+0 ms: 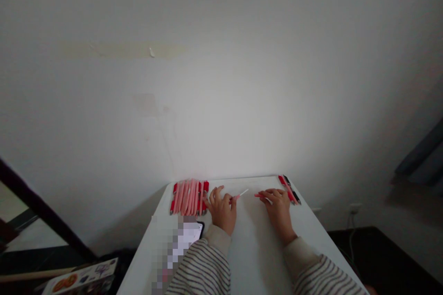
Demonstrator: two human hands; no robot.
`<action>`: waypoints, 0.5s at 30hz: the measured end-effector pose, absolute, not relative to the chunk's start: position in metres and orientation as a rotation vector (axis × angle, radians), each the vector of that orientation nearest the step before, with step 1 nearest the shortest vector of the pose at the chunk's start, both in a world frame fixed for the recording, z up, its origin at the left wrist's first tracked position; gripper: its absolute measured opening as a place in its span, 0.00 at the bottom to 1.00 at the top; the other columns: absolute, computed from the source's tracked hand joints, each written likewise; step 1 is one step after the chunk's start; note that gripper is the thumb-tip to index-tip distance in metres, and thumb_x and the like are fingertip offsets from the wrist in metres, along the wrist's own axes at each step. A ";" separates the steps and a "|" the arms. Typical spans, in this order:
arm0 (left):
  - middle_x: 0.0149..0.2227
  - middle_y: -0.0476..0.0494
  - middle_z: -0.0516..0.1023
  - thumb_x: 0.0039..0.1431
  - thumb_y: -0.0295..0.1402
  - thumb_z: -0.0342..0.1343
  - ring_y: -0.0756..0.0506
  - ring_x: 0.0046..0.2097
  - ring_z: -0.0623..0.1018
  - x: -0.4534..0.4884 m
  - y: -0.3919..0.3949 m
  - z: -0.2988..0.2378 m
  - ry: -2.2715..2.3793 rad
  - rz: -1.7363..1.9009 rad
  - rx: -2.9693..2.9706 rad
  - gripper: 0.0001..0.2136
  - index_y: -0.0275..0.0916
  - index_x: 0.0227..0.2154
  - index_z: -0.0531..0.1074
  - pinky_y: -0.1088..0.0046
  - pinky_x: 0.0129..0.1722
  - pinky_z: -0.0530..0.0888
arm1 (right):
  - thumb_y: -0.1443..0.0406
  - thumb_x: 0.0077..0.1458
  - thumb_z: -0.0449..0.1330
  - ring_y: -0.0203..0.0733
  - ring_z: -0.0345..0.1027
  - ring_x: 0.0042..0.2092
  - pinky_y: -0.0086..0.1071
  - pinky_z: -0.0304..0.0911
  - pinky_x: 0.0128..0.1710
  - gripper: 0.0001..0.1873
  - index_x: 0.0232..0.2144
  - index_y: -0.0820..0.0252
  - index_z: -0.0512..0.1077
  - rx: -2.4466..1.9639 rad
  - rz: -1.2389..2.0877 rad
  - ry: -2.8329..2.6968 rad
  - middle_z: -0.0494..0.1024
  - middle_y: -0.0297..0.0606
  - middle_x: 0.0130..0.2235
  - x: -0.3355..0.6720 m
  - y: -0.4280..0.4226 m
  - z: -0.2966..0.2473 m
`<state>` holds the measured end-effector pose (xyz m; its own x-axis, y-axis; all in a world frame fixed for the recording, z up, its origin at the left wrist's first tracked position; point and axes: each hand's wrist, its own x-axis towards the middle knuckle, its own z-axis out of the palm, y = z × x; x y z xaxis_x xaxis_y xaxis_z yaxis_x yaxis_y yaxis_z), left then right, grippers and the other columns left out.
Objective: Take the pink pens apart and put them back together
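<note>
My left hand (223, 212) pinches a pink pen part (237, 197) between thumb and forefinger, its other fingers raised. A thin white shaft (244, 192) sticks out of that part toward the upper right. Across a small gap, my right hand (278, 208) holds a short pink pen piece (258, 195) in its fingertips, pointing left. Whether this piece is a cap or a barrel I cannot tell. Just left of my left hand lies a row of several pink and red pens (187, 197). A few red, pink and black pens (290, 189) lie beyond my right hand.
A white table (247, 258) stands against a pale wall (242, 101). Partly blurred out, a phone (198, 229) lies beside my left forearm. On the lower left is a printed box (81, 279); a wall socket with a cable (355, 208) is at the right.
</note>
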<state>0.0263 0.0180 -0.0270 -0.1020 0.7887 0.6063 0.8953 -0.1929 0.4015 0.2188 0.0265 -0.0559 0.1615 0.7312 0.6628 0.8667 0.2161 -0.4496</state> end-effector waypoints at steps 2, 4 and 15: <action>0.52 0.42 0.71 0.58 0.39 0.50 0.37 0.57 0.63 0.025 0.019 -0.029 -1.918 -1.158 -1.931 0.11 0.41 0.26 0.74 0.40 0.58 0.51 | 0.66 0.53 0.60 0.47 0.60 0.43 0.41 0.56 0.43 0.09 0.34 0.49 0.79 -1.537 -0.190 -1.598 0.78 0.36 0.37 0.219 0.027 -0.057; 0.52 0.41 0.70 0.59 0.40 0.49 0.35 0.58 0.63 0.024 0.021 -0.032 -1.934 -1.117 -1.848 0.12 0.40 0.27 0.73 0.37 0.57 0.51 | 0.65 0.54 0.60 0.47 0.60 0.43 0.40 0.56 0.43 0.08 0.34 0.49 0.79 -1.524 -0.184 -1.602 0.78 0.36 0.37 0.219 0.028 -0.058; 0.55 0.38 0.68 0.59 0.38 0.48 0.33 0.60 0.60 0.026 0.024 -0.037 -2.050 -0.854 -1.731 0.12 0.38 0.32 0.74 0.33 0.58 0.46 | 0.64 0.54 0.59 0.47 0.60 0.43 0.39 0.54 0.43 0.09 0.35 0.49 0.78 -1.542 -0.149 -1.608 0.78 0.37 0.38 0.219 0.027 -0.058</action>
